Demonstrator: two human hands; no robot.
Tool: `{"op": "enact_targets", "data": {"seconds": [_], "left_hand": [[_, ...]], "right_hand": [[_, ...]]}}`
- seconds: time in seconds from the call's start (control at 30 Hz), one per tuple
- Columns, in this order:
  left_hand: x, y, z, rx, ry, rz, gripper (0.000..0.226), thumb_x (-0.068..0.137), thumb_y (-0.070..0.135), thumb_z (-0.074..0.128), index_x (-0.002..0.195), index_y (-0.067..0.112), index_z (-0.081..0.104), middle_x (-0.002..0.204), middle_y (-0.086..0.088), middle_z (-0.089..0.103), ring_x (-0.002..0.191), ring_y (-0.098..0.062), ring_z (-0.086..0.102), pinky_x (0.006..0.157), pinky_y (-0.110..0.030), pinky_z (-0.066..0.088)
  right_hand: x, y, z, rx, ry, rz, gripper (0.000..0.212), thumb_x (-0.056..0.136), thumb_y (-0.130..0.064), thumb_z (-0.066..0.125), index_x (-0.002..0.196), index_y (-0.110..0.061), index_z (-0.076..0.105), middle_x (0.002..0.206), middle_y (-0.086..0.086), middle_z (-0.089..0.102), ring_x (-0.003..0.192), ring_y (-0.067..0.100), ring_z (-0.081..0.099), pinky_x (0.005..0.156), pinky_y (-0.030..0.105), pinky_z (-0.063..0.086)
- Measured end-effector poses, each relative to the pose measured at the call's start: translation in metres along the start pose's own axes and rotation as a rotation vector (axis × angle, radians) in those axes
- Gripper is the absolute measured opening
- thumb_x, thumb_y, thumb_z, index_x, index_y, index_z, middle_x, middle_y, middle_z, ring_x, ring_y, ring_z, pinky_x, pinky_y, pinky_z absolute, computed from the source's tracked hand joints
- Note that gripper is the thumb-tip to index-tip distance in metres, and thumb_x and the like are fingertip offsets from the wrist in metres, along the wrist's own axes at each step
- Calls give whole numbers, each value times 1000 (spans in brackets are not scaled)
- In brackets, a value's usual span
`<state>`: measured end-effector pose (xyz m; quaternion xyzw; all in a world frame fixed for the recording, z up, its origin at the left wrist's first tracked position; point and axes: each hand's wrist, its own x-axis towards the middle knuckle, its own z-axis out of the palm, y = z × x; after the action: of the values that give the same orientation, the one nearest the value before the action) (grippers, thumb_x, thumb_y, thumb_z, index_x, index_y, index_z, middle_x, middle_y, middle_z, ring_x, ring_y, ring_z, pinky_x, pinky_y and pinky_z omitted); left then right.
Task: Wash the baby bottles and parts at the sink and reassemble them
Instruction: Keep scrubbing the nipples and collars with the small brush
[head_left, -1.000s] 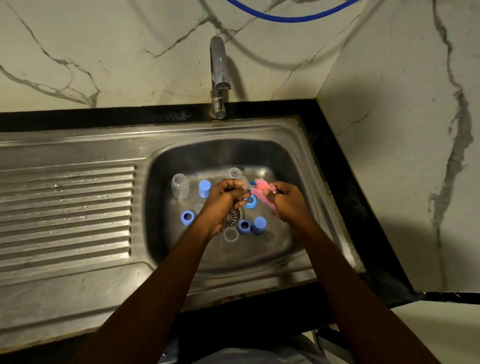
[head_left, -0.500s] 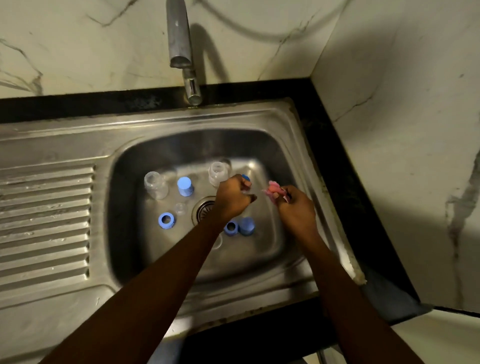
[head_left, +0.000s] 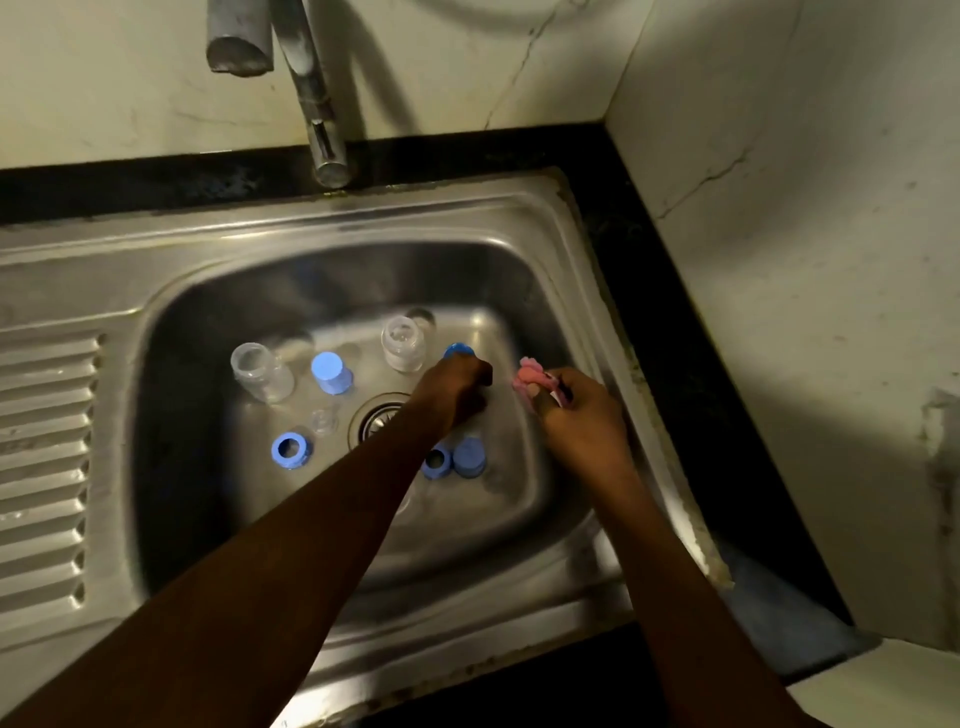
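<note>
Scrubbing step, I'm guessing: left grip (head_left: 457, 387) is curling round a blue ring (head_left: 460, 351), right grip (head_left: 582, 415) is pinching a pink sponge (head_left: 530, 376) just beside it. Next they're needing to meet. Loose rings (head_left: 436, 462) are crowding the sink (head_left: 363, 218) floor under the wrists, bottles (head_left: 402, 343) standing behind, tap (head_left: 317, 119) hanging beyond.

Two bare forearms, slender wrists, bare left hand (head_left: 453, 391), bare right hand (head_left: 583, 422)
</note>
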<state>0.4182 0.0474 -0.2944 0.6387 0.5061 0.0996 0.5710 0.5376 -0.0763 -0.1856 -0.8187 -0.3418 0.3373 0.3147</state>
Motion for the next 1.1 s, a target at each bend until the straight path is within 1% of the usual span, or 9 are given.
{"op": "enact_targets", "data": {"seconds": [0.1,0.13,0.33,0.47,0.57,0.73,0.9,1.03,1.1], "left_hand": [[7,2,-4,569,-78,190,40,86,16,71,124,12,60,118,-10,64,105,-22,62,78,-23,42],[7,2,-4,633,-61,239,42,83,17,74,123,13,61,116,-8,64,106,-24,61,78,-22,37],[-37,10,-3,541,-37,438,34,85,43,72,103,14,71,100,-3,68,95,-20,63,80,-28,44],[-69,15,5,940,-211,467,55,78,61,68,123,30,63,127,7,59,123,-18,45,102,-42,29],[-77,15,11,1230,-313,510,61,83,58,65,135,30,54,136,7,51,132,-19,35,109,-49,20],[-77,17,18,1301,-292,548,42,93,41,58,133,27,56,136,4,51,138,-22,30,112,-51,15],[-88,22,21,1024,-128,564,34,90,43,58,116,22,65,120,2,61,119,-21,45,94,-38,27],[-116,31,7,319,59,294,15,88,28,68,97,16,67,97,1,68,82,-13,63,67,-18,42],[-129,33,-3,-80,144,99,4,90,18,67,92,15,65,93,-1,70,77,-16,68,58,-17,43]], "right_hand": [[1,1,1,40,2,-8,33,91,-55,59,98,-25,69,89,-7,70,88,10,65,85,33,52],[1,1,1,55,-1,-10,33,90,-55,59,98,-25,69,90,-7,71,88,10,65,86,34,53],[-1,3,-1,96,-21,-4,40,86,-64,59,95,-27,69,79,-6,69,75,12,63,73,36,54],[-7,0,-4,83,-26,2,37,86,-62,59,94,-27,69,76,-4,68,73,16,64,74,40,55],[-10,-3,-6,86,-44,5,35,88,-60,59,93,-27,69,75,-2,67,73,19,64,75,44,56],[-12,-3,-7,94,-58,-5,37,86,-64,58,90,-28,67,69,-1,65,64,17,60,64,37,51],[-18,-9,-14,153,-81,5,31,88,-56,62,84,-26,67,76,6,67,67,15,59,58,29,49],[-27,-12,-21,278,-67,16,30,84,-55,69,84,-25,69,74,0,68,67,11,59,52,22,47],[-35,-16,-19,312,-73,-6,29,83,-54,70,80,-25,68,70,-3,67,65,11,58,54,23,47]]}}
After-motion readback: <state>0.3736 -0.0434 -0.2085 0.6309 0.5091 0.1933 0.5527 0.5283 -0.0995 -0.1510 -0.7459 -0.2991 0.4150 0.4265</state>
